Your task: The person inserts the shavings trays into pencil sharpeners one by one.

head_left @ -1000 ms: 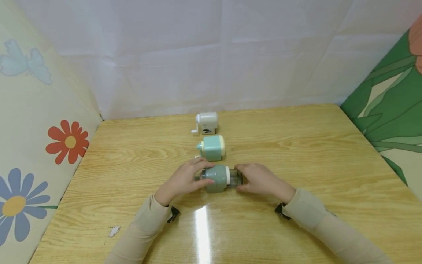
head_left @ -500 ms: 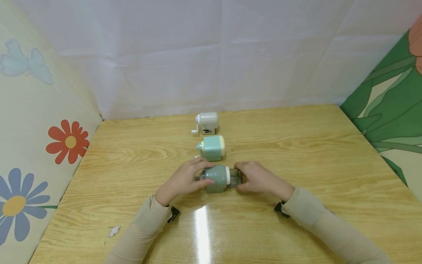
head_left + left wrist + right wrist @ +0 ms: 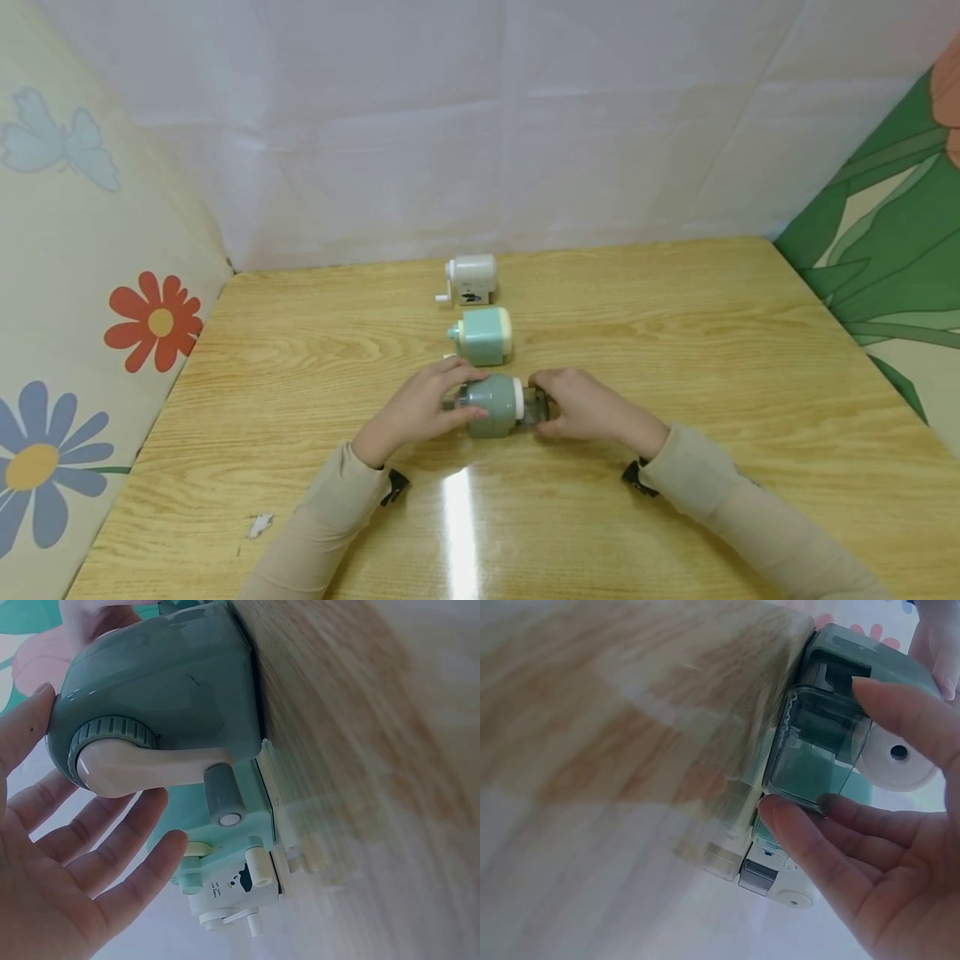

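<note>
A dark green crank pencil sharpener (image 3: 491, 407) sits on the table, its crank with a grey knob (image 3: 225, 796) toward the left. My left hand (image 3: 420, 404) holds its body from the crank side, thumb and fingers on opposite sides. From the other end sticks out its clear, smoky shavings drawer (image 3: 817, 742), partly pulled out. Thumb and fingers of my right hand (image 3: 592, 404) pinch that drawer by its two sides. Beside the pencil hole (image 3: 898, 753) on the white round front, the right thumb lies near the drawer's edge.
Behind stands a mint-green sharpener (image 3: 483, 336) with a cream end, and farther back a white sharpener (image 3: 472, 279). A small white scrap or worn patch (image 3: 260, 525) shows on the wooden table (image 3: 675, 317) at the left. A white cloth (image 3: 495, 125) hangs behind.
My right hand has shifted slightly left with the drawer, which now sticks out a little less from the dark green sharpener. The left hand has stayed in place.
</note>
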Demonstrator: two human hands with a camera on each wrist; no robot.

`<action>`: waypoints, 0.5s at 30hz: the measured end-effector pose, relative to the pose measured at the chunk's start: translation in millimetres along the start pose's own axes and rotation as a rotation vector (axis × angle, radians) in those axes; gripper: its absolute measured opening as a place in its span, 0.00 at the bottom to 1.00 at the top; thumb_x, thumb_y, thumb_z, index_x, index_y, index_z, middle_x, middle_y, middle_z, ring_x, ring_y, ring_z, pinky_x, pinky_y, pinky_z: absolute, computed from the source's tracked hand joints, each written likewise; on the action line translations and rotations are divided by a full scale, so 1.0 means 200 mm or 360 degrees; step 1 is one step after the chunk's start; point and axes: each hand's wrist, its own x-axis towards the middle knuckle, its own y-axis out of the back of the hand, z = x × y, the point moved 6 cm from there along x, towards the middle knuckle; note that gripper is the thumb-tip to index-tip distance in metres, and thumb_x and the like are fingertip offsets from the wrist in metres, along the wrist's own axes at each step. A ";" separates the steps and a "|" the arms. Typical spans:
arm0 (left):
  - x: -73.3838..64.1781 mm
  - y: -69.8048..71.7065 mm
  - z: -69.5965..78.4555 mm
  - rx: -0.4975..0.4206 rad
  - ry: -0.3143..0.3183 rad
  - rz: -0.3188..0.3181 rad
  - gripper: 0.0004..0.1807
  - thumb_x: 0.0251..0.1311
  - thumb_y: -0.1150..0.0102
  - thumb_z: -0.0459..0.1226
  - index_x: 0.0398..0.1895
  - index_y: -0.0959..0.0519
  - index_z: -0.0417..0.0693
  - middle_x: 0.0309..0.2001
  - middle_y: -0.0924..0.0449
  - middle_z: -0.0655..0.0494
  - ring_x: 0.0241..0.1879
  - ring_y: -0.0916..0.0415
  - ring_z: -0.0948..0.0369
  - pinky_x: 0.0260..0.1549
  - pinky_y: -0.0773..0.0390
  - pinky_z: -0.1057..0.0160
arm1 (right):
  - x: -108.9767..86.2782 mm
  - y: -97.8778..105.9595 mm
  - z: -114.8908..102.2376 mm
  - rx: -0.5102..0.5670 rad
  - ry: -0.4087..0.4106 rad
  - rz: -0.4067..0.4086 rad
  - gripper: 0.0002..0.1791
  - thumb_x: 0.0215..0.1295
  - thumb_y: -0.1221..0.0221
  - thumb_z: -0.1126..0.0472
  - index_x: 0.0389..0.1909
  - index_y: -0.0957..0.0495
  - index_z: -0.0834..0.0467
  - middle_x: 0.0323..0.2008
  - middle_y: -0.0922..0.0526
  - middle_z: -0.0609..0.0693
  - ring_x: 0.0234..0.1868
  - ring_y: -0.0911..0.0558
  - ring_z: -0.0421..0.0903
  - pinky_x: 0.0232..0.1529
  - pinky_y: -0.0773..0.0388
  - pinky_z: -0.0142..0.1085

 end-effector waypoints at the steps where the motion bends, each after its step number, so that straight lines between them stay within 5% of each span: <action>1: 0.00 0.00 0.00 0.0001 0.0001 0.0001 0.26 0.54 0.38 0.46 0.53 0.26 0.41 0.47 0.25 0.49 0.41 0.26 0.59 0.37 0.23 0.61 | 0.00 0.00 0.00 -0.0003 0.0002 -0.0001 0.27 0.43 0.31 0.58 0.44 0.26 0.68 0.33 0.21 0.52 0.28 0.25 0.40 0.27 0.27 0.29; 15: 0.00 -0.01 -0.01 0.0000 -0.0024 0.0020 0.25 0.54 0.38 0.46 0.52 0.26 0.41 0.46 0.25 0.49 0.40 0.26 0.59 0.36 0.22 0.61 | 0.01 -0.02 -0.02 -0.0040 0.0084 0.0030 0.30 0.44 0.31 0.54 0.45 0.26 0.69 0.36 0.19 0.57 0.32 0.21 0.45 0.34 0.22 0.34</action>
